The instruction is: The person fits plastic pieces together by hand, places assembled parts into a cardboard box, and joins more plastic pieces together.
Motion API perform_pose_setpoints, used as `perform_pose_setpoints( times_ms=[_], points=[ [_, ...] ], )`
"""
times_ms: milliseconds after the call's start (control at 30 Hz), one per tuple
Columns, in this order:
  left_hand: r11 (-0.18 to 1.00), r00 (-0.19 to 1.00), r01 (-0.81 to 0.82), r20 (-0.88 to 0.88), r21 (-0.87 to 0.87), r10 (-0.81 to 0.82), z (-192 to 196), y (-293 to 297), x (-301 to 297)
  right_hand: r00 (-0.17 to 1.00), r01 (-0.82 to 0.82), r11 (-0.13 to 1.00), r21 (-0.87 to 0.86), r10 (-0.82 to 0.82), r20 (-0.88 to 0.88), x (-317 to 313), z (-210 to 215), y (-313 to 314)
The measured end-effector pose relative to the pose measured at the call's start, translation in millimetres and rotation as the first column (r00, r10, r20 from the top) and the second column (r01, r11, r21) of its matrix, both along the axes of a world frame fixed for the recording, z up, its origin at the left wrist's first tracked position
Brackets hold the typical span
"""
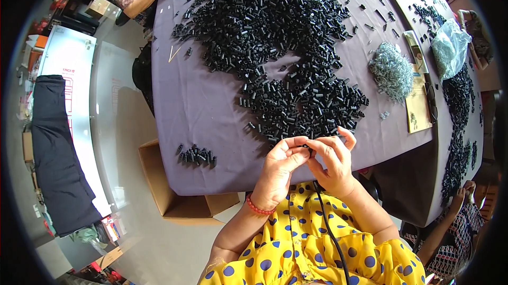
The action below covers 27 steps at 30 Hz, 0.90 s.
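Close to the table's front edge, my left hand (278,168) and my right hand (333,163) meet fingertip to fingertip. Between them they pinch a small black part (310,148), mostly hidden by the fingers. Just beyond the hands spreads a big heap of small black cylindrical pieces (286,36). Off to the left lies a little separate group of longer black pieces (197,156). To the right of the heap is a tangled mound of small silvery metal bits (391,71), perhaps springs.
Grey-purple cloth (196,110) covers the table. A yellow card (418,108) and dark glasses (431,102) lie at the right, near a clear plastic bag (450,49). Below the left corner stands an open cardboard box (174,200). Other people's arms (145,2) reach in at the far left and right.
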State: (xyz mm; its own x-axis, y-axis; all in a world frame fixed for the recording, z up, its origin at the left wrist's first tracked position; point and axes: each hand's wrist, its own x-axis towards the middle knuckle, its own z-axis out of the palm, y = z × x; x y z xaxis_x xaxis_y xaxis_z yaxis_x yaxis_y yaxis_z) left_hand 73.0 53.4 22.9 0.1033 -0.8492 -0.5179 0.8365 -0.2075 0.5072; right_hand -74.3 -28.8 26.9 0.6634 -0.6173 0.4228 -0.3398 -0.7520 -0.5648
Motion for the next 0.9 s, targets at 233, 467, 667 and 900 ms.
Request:
perform_pose_setpoints(
  times_ms=[233, 467, 667, 900],
  points=[
    [0.994, 1.000, 0.000, -0.021, -0.105, -0.002, -10.5, 5.6, 6.1, 0.997, -0.046, 0.999, 0.018, 0.047, -0.064, 2.3, 8.5, -2.3],
    [0.997, 0.996, 0.055, 0.067, -0.051, -0.051, -5.4, 4.3, 8.4, 0.992, -0.049, 0.996, -0.070, 0.041, -0.120, 1.4, 10.4, -6.0],
    [0.986, 0.986, 0.163, 0.028, -0.026, -0.162, 1.4, 2.9, 10.5, 0.995, -0.049, 0.994, -0.102, 0.039, -0.091, 0.6, 12.6, -9.1],
    [0.980, 0.978, 0.196, -0.065, -0.040, -0.199, -6.4, 9.3, 14.6, 0.994, -0.086, 0.991, -0.106, 0.079, -0.073, 1.2, 15.0, -8.8]
  ],
)
